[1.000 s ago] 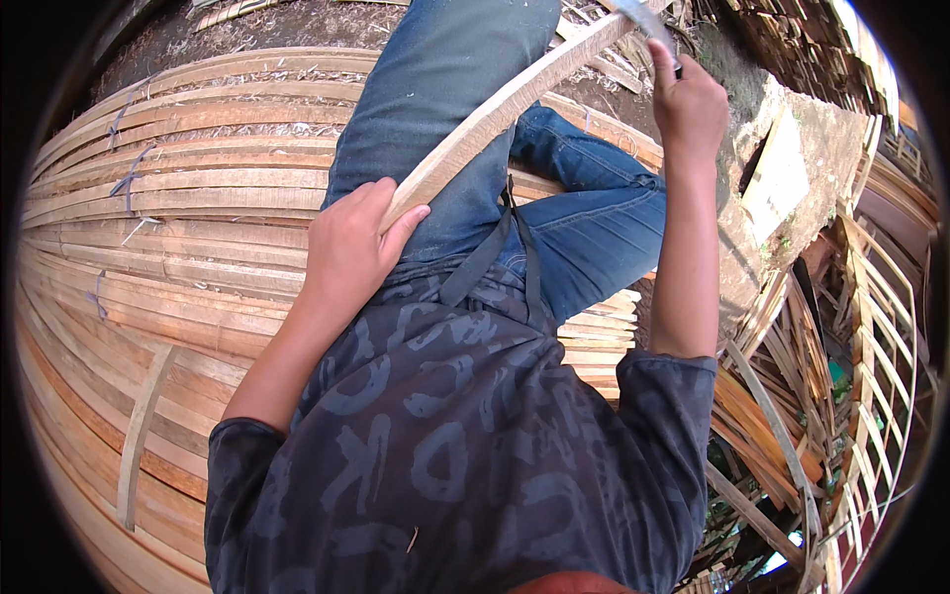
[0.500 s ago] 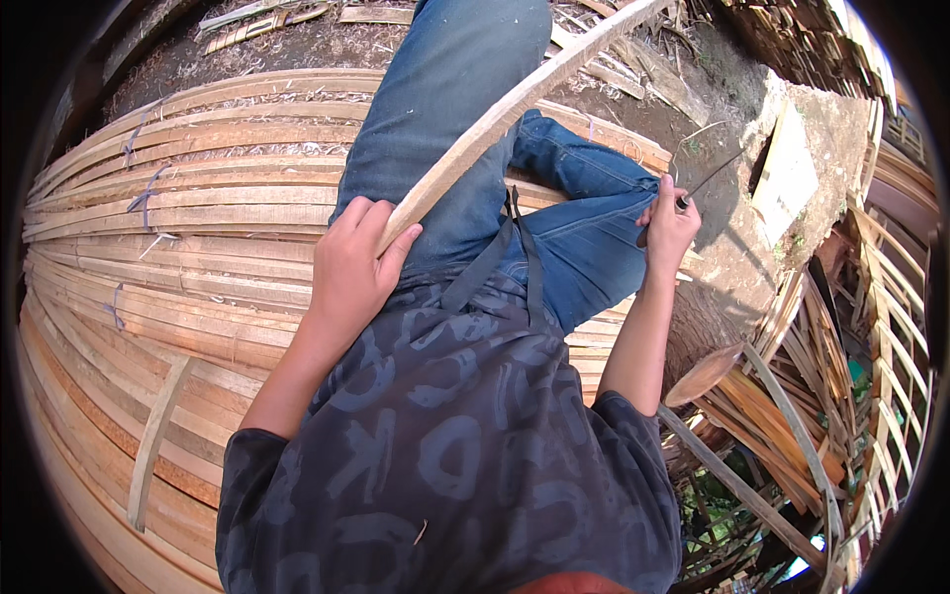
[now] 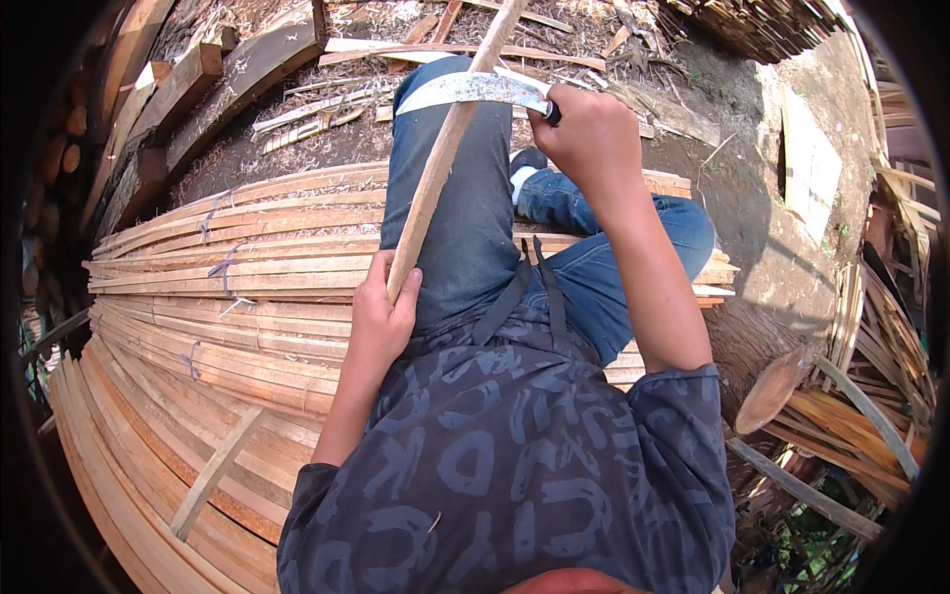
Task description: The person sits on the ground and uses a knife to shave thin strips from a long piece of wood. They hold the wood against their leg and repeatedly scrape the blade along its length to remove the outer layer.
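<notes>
My left hand (image 3: 384,312) is closed round the near end of a long, narrow wooden strip (image 3: 432,193). The strip slants up and away over my jeans-clad left thigh, and its far end runs out of the top of the view. My right hand (image 3: 591,134) grips the dark handle of a knife with a broad, slightly curved, speckled metal blade (image 3: 510,92). That blade lies crosswise at the strip above my knee, its tip pointing left. Whether its edge bites into the wood cannot be made out.
Bundles of long wooden strips (image 3: 267,272), tied with purple string, lie to my left. A short stick (image 3: 218,473) rests across them. Thick beams (image 3: 242,89) stand at the far left, and shavings litter the ground. At right are a cut log end (image 3: 772,389) and heaped slats.
My right hand has swung the knife from beside my right knee up and left to the strip. The strip now stands steeper, still in my left hand, and the view has shifted.
</notes>
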A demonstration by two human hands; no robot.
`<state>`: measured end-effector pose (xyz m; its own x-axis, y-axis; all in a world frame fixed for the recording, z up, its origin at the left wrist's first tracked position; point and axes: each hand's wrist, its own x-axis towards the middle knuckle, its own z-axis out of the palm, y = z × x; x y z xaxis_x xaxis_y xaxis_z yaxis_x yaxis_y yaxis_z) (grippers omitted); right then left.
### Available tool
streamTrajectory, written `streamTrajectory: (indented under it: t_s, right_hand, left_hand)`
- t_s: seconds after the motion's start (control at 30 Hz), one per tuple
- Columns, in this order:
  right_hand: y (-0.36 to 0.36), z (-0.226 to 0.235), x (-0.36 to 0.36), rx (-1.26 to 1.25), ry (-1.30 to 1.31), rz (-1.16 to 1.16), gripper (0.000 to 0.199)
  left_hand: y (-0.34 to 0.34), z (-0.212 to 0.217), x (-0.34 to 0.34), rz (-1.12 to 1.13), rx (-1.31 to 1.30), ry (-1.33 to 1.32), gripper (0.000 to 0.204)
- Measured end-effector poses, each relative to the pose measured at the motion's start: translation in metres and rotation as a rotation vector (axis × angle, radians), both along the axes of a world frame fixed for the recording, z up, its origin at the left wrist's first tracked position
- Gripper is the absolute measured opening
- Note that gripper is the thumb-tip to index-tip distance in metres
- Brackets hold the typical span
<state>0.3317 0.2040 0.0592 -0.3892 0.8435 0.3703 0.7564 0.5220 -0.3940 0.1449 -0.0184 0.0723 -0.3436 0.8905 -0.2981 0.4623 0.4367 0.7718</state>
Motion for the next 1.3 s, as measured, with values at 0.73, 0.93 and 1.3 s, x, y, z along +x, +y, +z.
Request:
streamTrajectory:
  t_s: [0.73, 0.93, 1.3]
  right_hand:
    - [0.074, -0.025, 0.016, -0.18, -0.066, -0.278, 0.023]
    - [-0.043, -0.033, 0.003, -0.766, 0.473, -0.163, 0.026]
    - [-0.041, 0.013, 0.058, -0.451, 0.409, -0.006, 0.03]
  left_hand:
    - [0.045, -0.012, 0.001, -0.136, -0.14, -0.078, 0.017]
    - [0.039, -0.006, -0.001, -0.062, -0.091, -0.105, 0.02]
    - [0.039, -0.016, -0.012, -0.234, -0.186, 0.03, 0.047]
